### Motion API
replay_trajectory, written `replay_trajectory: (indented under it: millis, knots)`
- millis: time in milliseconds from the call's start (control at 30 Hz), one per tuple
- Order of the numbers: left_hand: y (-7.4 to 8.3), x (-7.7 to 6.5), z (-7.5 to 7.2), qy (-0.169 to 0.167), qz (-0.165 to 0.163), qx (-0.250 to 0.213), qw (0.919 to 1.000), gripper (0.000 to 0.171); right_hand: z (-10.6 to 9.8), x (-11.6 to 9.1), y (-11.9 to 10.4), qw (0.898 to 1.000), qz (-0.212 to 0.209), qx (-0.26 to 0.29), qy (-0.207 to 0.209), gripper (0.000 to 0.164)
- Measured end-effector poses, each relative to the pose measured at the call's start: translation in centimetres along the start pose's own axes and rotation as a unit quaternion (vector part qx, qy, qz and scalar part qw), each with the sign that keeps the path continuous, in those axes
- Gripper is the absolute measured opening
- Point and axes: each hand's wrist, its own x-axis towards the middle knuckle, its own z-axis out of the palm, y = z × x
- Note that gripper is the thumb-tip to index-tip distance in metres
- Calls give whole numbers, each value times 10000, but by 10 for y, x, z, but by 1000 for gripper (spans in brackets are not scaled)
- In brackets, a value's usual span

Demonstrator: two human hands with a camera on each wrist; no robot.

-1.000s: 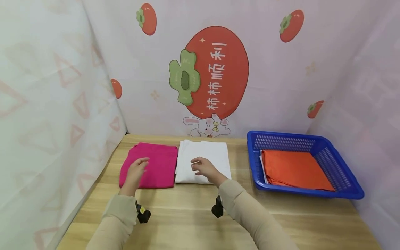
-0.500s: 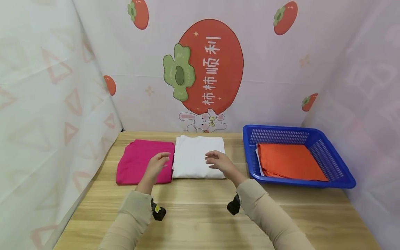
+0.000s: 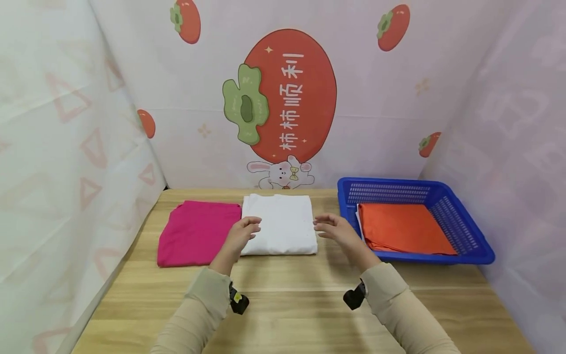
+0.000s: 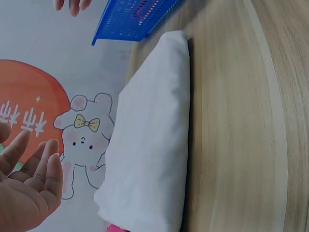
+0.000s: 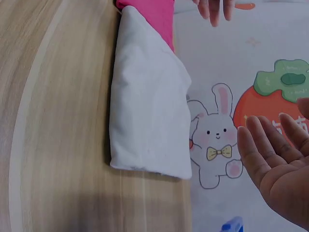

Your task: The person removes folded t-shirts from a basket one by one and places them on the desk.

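Observation:
A folded white cloth (image 3: 283, 226) lies flat on the wooden table, beside a folded magenta cloth (image 3: 194, 233) on its left. My left hand (image 3: 240, 236) hovers over the seam between the two, palm turned inward, fingers relaxed and holding nothing. Past the white cloth's right edge hangs my right hand (image 3: 340, 233), also loose and bare, facing the left one. In the left wrist view the white cloth (image 4: 149, 135) shows as a thick layered fold, with the left hand (image 4: 31, 183) beside it. The right wrist view has the right hand (image 5: 280, 164) with spread fingers.
At the right stands a blue plastic basket (image 3: 479, 241) holding a folded orange cloth (image 3: 402, 228) with a white edge under it. Printed fabric walls enclose the wooden table (image 3: 292, 314) at the back, left and right.
Both hands have moved right, the left from over the magenta cloth to the white cloth's left edge, the right from over the white cloth to beyond its right edge. The view has shifted slightly.

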Motion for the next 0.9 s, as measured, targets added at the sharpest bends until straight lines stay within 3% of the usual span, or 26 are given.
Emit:
replay_trajectory:
  millis: [167, 533, 767, 900]
  knots:
    - [-1, 5, 17, -260, 39, 23, 9997, 27, -18, -8, 1, 9994, -49, -315, 98, 39]
    - [15, 17, 52, -903, 66, -52, 9959, 26, -68, -33, 10, 9977, -20, -607, 316, 41]
    - [41, 4, 77, -1185, 78, 15, 9929, 27, -85, -42, 11, 9963, 58, -615, 605, 43]
    - [30, 13, 94, -1341, 84, -94, 9909, 27, -92, -49, 10, 9949, 207, -643, 753, 46]
